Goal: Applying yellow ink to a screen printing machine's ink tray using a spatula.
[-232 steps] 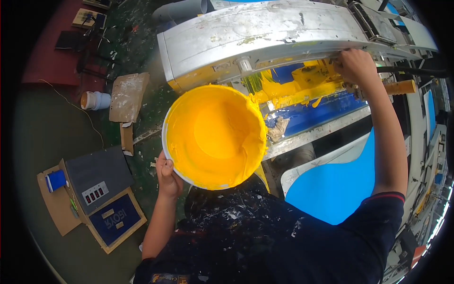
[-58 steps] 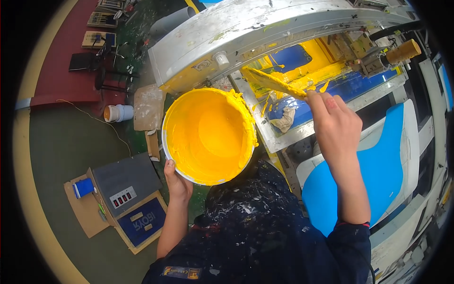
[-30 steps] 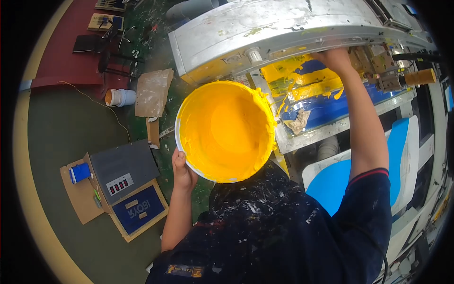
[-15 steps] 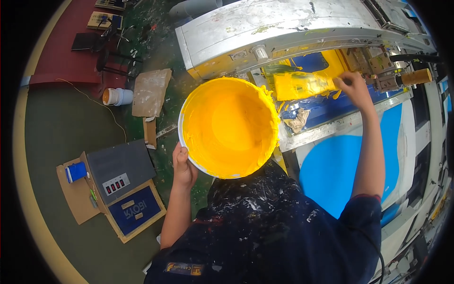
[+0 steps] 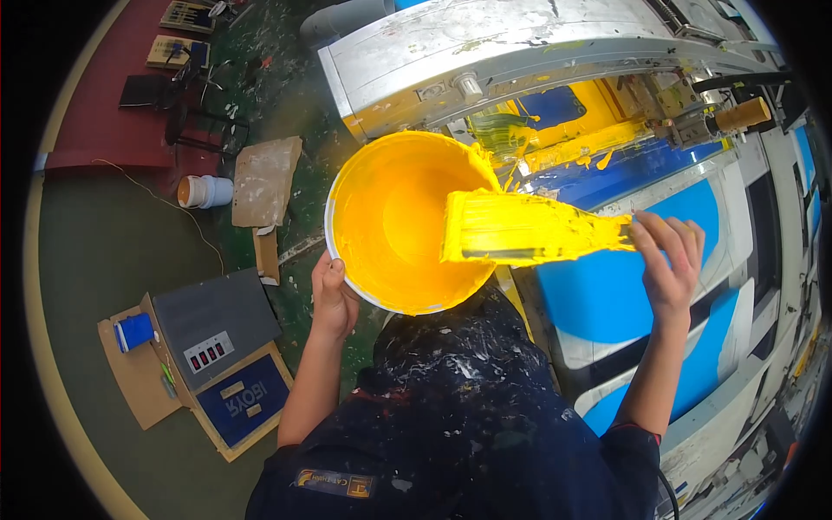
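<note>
My left hand [image 5: 334, 297] grips the rim of a round bucket [image 5: 381, 178], its inside and rim coated in thick yellow ink. Pinched by its narrow end in my right hand [image 5: 672, 260] is a wide flat scraper [image 5: 529, 230] smeared all over with yellow ink. The scraper's broad end lies over the right part of the bucket's mouth; whether it touches the rim I cannot tell. Just beyond, a blue printing screen [image 5: 607, 186] carries yellow ink in streaks and lumps under the machine's metal beam [image 5: 503, 52].
Panels with blue shapes [image 5: 598, 299] lie on the machine at right. A wooden-handled clamp part [image 5: 737, 115] juts out at far right. On the floor at left are a grey box [image 5: 217, 325], a framed screen [image 5: 247, 403], a cardboard sheet [image 5: 267, 179] and a small white bucket [image 5: 205, 191].
My right hand has brought the scraper from above the screen toward me and over the bucket's mouth. My left hand keeps its hold on the bucket, which has shifted slightly in view.
</note>
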Available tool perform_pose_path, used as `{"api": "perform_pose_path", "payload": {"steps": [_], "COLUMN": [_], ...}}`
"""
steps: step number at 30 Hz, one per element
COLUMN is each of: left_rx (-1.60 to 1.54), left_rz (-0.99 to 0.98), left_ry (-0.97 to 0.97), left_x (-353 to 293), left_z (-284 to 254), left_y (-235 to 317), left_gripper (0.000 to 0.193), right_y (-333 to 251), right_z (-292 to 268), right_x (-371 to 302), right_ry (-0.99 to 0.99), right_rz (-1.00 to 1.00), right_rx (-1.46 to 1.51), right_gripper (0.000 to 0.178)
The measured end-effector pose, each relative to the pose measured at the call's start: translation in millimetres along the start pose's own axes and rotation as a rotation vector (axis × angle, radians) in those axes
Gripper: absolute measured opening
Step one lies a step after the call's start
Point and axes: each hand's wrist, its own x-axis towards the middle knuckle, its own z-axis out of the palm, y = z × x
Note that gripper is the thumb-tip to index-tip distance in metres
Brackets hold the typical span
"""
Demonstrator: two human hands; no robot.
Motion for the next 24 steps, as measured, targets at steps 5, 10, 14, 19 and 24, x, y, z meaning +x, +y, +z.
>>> {"api": "perform_pose_path", "payload": {"steps": [5,10,14,19,24], "left_rx": [-0.003,-0.033,-0.014,0.059,0.066], "left_rz": [-0.019,-0.037,-0.02,-0.016,0.003], "left_ry": [-0.005,0.011,-0.029,-0.061,-0.024], "left_x": [-2,-3,-3,6,1], "left_z": [1,-2,-18,-15,-17], "left_y": [3,0,-4,-9,-8], "left_gripper": [0.07,0.069,0.067,0.068,0.072], "right_y": [12,34,36,27,41], "right_z": [19,31,41,62,98], "right_x": [-50,-84,-90,-61,2], "right_ry": [-0.042,-0.025,-0.17,-0.413,-0.754], "right_rz": [0.047,0.163,0.474,0.811,0.982], "right_rx": [-0.103,-0.161,0.122,0.538,0.753], "right_gripper": [0.042,0.047,0.044,0.025,0.031]}}
